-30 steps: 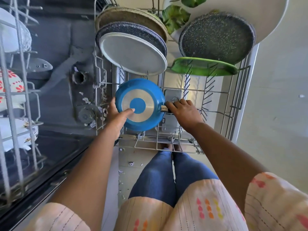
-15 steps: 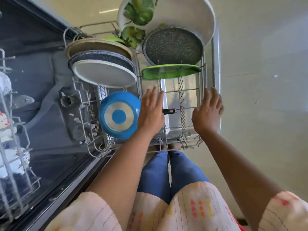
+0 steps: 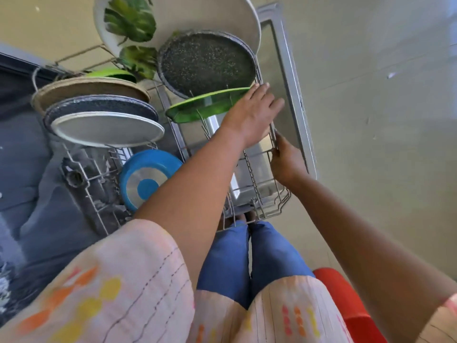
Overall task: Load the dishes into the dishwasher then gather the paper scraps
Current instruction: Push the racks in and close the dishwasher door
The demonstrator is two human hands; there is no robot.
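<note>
Dishwasher rack (image 3: 257, 194) | left hand (image 3: 249, 117) flat, fingers straight | right hand (image 3: 286, 164) grips rack wire

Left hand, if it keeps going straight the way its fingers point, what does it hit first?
Probably the rack's far rim by the green plate: the left hand reaches flat, fingers pointing that way. Depth is unclear.

head view: worn on the person's head | faces steeply down and forward over both arms and knees | close above the pulled-out dishwasher rack (image 3: 279, 206), floor to the right, open tub to the left | only one view, nothing shared
</note>
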